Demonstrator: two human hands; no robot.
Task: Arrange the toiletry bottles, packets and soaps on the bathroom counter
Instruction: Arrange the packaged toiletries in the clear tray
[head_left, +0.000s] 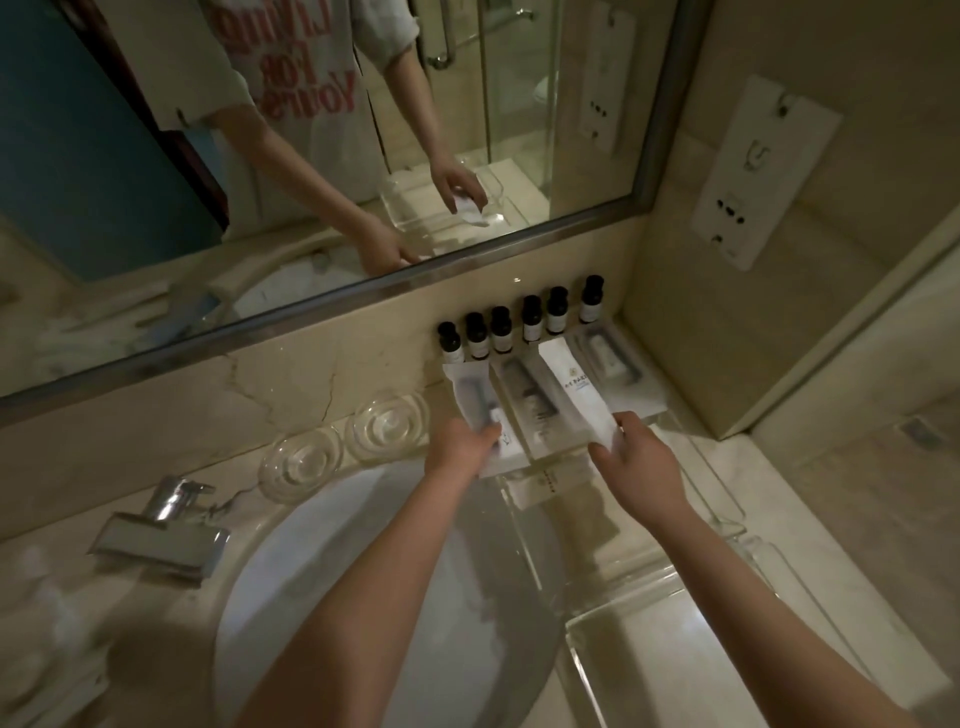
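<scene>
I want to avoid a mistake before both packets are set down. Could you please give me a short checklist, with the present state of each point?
1. Left hand grip on left packet: ok, near end pinched.
2. Right hand grip on right packet: ok, near end pinched.
3. Six bottles upright along the wall: ok.
4. Near ends of packets level: cannot tell, hands cover them.
5. Soap in the glass dishes: not ok, none seen.

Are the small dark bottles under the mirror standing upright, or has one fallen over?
All upright. The six bottles stand in a row against the wall, caps up.
</scene>
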